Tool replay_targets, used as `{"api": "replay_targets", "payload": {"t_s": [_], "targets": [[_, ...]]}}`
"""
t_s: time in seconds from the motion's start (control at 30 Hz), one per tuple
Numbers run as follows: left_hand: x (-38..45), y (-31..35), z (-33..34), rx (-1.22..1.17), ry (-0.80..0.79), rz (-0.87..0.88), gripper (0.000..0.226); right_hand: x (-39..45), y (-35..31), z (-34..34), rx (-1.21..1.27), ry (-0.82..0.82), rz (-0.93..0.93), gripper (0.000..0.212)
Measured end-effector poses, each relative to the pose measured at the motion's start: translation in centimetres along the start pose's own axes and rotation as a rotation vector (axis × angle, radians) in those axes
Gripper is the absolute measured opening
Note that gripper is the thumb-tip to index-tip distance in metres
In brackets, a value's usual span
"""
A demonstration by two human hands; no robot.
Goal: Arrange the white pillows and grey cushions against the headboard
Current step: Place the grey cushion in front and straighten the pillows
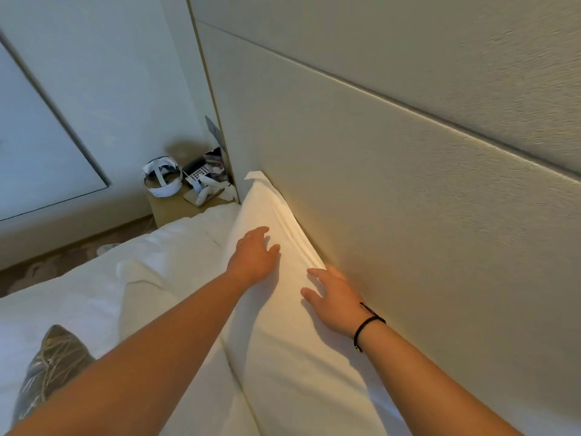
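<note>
A white pillow (pixel 276 347) stands on edge, leaning against the beige padded headboard (pixel 393 190). My left hand (pixel 254 256) lies flat on the pillow's front face, fingers spread. My right hand (pixel 333 297), a black cord on its wrist, rests open on the pillow's upper edge right beside the headboard. Another white pillow (pixel 138 297) lies flat on the bed to the left. A grey patterned cushion (pixel 50 369) pokes in at the bottom left, partly hidden behind my left forearm.
White bedding (pixel 78 297) covers the mattress. A bedside table (pixel 176 206) past the headboard's left end holds a white headset (pixel 162 179), a remote and small clutter. Carpeted floor (pixel 47 265) and a pale wall lie to the left.
</note>
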State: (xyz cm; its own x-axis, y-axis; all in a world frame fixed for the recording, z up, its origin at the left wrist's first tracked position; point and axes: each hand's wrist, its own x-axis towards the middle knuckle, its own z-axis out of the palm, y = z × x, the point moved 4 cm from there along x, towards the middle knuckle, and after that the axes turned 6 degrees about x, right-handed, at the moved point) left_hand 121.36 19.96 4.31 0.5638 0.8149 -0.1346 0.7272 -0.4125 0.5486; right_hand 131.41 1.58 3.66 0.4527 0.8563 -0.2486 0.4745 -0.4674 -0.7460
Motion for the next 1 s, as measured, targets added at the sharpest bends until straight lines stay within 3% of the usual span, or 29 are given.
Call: {"api": "replay_targets", "payload": {"t_s": [0.23,0.37,0.5,0.6,0.73,0.9,1.0], "targets": [[13.1,-1.1,-2.4,-0.051,0.0,-0.147,0.05,5.0,0.1,2.0,0.091,-0.034,-0.006,0.057],[18.4,0.1,-2.5,-0.094,0.056,-0.026,0.048,4.2,0.9,2.3,0.064,-0.039,-0.005,0.061],[21.6,-0.2,-2.0,-0.244,0.147,-0.049,0.046,4.6,1.1,1.8,0.013,-0.101,0.025,0.065],[22.7,-1.5,-1.3,-0.146,0.143,-0.138,0.041,4.9,1.3,1.6,0.012,-0.119,0.041,0.065],[23.8,-3.0,-2.7,-0.12,0.282,-0.225,0.033,4.2,1.4,2.2,0.019,-0.14,0.051,0.07],[24.0,-3.6,-4.2,-0.637,0.378,-0.301,0.056,1.8,1.6,2.1,-0.098,-0.049,-0.088,0.074],[24.0,-2.4,-6.7,-0.963,0.377,-0.245,0.061,0.3,2.5,1.9,-0.167,-0.048,-0.093,0.086]]}}
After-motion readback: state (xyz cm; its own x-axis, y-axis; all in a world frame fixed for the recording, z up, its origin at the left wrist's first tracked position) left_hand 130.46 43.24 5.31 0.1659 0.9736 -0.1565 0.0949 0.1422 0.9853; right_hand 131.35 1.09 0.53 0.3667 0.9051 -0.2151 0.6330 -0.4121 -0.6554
